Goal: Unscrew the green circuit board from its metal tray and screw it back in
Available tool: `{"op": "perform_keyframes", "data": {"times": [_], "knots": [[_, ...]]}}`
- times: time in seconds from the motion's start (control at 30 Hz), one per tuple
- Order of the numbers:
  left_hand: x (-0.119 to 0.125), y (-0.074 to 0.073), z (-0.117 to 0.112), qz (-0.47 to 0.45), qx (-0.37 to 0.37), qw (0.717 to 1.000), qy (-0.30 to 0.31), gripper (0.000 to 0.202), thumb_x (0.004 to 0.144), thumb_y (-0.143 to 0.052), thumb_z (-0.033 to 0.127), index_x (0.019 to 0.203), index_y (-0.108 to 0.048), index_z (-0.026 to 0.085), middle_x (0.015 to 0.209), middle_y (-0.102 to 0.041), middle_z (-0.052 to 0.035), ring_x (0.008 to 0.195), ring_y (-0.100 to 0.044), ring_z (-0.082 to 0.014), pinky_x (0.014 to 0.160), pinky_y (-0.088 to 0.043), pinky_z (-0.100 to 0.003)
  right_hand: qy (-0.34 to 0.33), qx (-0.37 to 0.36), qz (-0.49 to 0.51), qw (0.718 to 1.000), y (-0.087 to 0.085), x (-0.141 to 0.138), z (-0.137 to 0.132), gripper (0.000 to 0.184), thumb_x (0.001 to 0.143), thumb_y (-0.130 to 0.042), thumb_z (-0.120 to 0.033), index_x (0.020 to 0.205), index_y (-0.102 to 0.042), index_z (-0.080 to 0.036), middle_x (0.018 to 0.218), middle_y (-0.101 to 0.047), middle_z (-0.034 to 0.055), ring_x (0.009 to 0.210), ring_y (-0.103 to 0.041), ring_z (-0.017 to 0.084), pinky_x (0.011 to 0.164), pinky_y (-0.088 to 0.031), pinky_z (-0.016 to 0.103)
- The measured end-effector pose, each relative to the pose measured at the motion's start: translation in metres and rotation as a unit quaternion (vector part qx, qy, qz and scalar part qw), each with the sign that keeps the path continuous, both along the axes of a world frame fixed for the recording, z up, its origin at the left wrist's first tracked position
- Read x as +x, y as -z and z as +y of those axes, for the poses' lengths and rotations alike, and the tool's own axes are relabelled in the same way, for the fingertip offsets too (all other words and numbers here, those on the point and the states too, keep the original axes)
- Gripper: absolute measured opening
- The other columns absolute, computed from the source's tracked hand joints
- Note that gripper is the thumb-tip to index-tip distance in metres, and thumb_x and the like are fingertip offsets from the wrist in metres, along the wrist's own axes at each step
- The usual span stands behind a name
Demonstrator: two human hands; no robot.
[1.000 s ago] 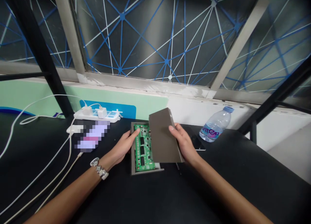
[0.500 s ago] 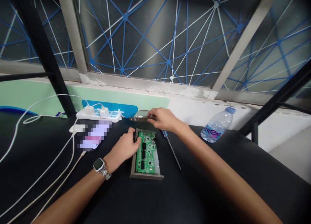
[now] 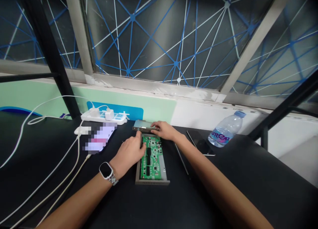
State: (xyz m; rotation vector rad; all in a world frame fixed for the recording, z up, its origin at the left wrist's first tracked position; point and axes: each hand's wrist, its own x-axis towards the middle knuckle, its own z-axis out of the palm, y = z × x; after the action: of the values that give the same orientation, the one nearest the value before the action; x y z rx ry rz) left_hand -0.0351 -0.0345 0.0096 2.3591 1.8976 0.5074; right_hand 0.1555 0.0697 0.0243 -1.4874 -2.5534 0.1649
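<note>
Circuit board [image 3: 154, 159] is lying lengthwise twelve-to-six, left hand [image 3: 129, 153] nearer, touching its case [image 3: 152, 182] at ten o'clock, grip unclear. Right hand [image 3: 165, 130] is pinching the cover [image 3: 142, 125] at twelve.

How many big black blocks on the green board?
3, in one column left of the green board's middle: far block, middle block, near block. The left hand overlaps the board's edge, so more could be hidden.
</note>
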Motion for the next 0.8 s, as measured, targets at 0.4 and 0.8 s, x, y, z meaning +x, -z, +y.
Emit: {"op": "perform_keyframes", "data": {"times": [0.4,0.8], "knots": [[0.034,-0.006,0.033,-0.008,0.139,0.972,0.189,0.027,0.095,-0.037,0.016,0.107,-0.062,0.017,0.102,-0.062,-0.0103,0.100,-0.059,-0.0264,0.088,-0.046,-0.042,0.222,-0.290,-0.058,0.929,-0.031,0.045,-0.019,0.035,0.078,-0.071,-0.043,0.069,-0.063,-0.010,0.054,-0.066,0.0094,0.042,-0.063,0.020,0.046,-0.052,0.031],[0.041,0.013,0.040,-0.173,0.051,0.973,0.142,0.034,0.094,-0.037,0.017,0.110,-0.066,0.023,0.115,-0.070,-0.0047,0.109,-0.063,-0.0228,0.095,-0.048,-0.036,0.212,-0.347,0.066,0.911,-0.025,0.053,-0.015,0.040,0.087,-0.063,-0.045,0.065,-0.059,-0.012,0.048,-0.064,0.0102,0.039,-0.063,0.018,0.038,-0.051,0.025]]}}
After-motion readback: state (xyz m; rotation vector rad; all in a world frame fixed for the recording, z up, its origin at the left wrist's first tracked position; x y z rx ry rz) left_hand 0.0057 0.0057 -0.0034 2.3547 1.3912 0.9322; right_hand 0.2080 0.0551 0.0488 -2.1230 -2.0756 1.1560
